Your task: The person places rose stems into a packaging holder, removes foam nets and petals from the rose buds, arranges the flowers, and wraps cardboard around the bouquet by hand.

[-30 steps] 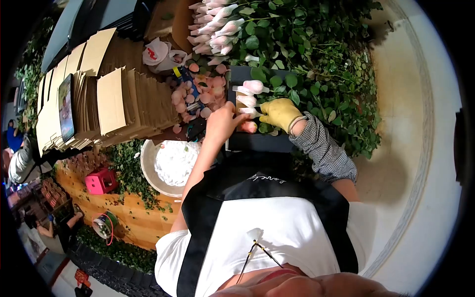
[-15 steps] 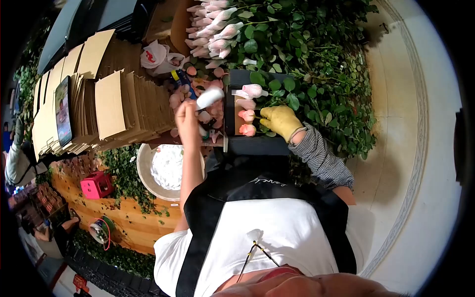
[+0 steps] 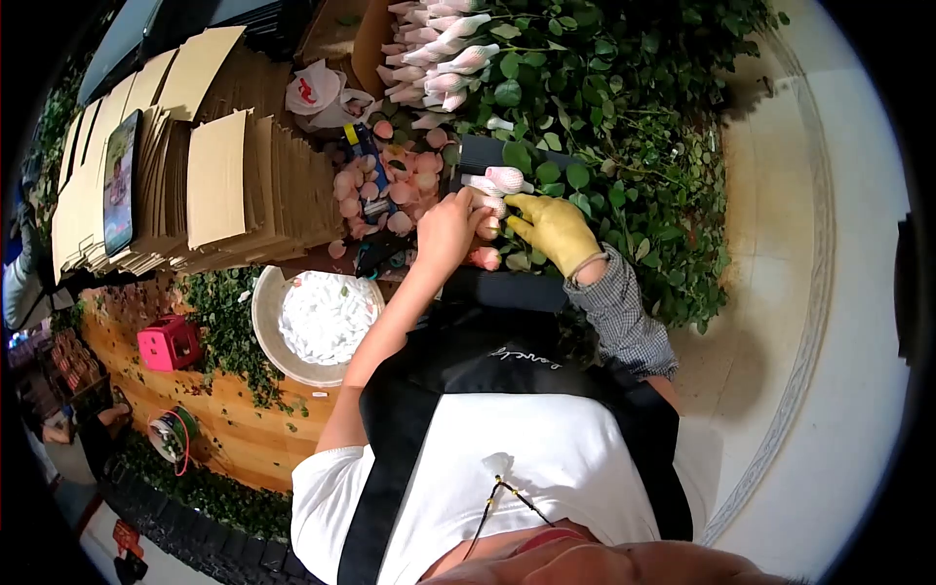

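A broad heap of leafy rose stems (image 3: 624, 117) fills the right side, spreading well past the black box (image 3: 507, 291). To the box's left stand stacked cardboard sheets (image 3: 219, 180). Beyond the box's near left corner sits a pale round tub (image 3: 263, 327), holding many small white foam-net sleeves (image 3: 327, 317). A pile of netted roses (image 3: 434, 54) lies beyond the box's far left corner.

The right hand (image 3: 559, 232), in a yellow glove, comes in over the box's right side. Its forefinger and thumb stand apart beside the flower row; whether a stem lies between them I cannot tell. The bare left hand (image 3: 448, 231) reaches over the box's left edge, fingers drawn together, apparently pinching the left end of a netted rosebud (image 3: 495, 206); the thumb's contact is partly hidden. A phone (image 3: 122, 183) leans against the cardboard, and loose pink petals (image 3: 419, 180) lie between cardboard and box.

The netted rosebud lies over the box's middle, its long axis running roughly left to right, head toward the left hand and stem side toward the glove. It sits directly between the two hands: right of the left fingertips, touching them, and just left of the gloved forefinger. Another netted bud (image 3: 504, 178) lies just beyond it, toward the far edge; two unsleeved pink rosebuds (image 3: 484, 258) lie toward the near edge.
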Motion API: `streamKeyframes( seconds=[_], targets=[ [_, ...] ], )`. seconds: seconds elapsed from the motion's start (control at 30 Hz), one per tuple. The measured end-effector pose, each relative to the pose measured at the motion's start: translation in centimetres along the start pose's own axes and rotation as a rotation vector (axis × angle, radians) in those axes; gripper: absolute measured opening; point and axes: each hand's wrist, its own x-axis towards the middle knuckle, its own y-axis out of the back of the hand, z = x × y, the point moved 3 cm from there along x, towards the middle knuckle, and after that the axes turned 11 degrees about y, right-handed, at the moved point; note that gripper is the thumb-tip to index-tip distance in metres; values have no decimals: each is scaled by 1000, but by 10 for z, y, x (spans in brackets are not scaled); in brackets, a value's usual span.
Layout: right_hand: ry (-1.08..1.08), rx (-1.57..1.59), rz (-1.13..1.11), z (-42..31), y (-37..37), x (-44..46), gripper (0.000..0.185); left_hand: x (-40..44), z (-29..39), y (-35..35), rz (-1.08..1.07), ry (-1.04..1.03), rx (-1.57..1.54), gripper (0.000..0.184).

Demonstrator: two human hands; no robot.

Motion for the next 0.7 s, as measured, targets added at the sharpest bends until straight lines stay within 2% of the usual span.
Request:
streamKeyframes(
  seconds=[0.07, 0.2, 0.3, 0.37, 0.4, 0.47, 0.53, 0.6, 0.63, 0.67, 0.7],
  targets=[
    [6, -16, -47, -9, 10, 2, 41, -6, 0, 2, 43, 1, -64, 30],
    [-79, 1, -221, -1, -5, 7, 37, -10, 5, 12, -25, -41, -175, 24],
    [-20, -56, -28, 6, -9, 4, 23, -9, 4, 15, 5, -38, -281, 21],
    [-5, -61, -4, 9, -14, 0, 21, -7, 4, 9, -164, 141, -609, 17],
    [1, -58, 29, 11, -16, -3, 21, -8, 4, 8, -171, 144, -612, 17],
    [88, -40, 180, 11, -20, -5, 19, -10, -1, 4, -246, 270, -965, 23],
    [63, -59, 156, 14, -29, -2, 15, -6, -25, -10, -232, 383, -967, 27],
    [52, -78, 195, 15, -33, -3, 12, -8, -34, 0, -25, 437, -950, 22],
    [46, -89, 195, 17, -36, -3, 12, -5, -32, 34, 91, 576, -922, 20],
    [37, -99, 195, 19, -39, -5, 13, -3, -44, 66, 155, 601, -1112, 19],
    [99, -132, 207, 16, -33, -7, 13, -1, -55, 82, 145, 478, -1013, 21]
  ],
)
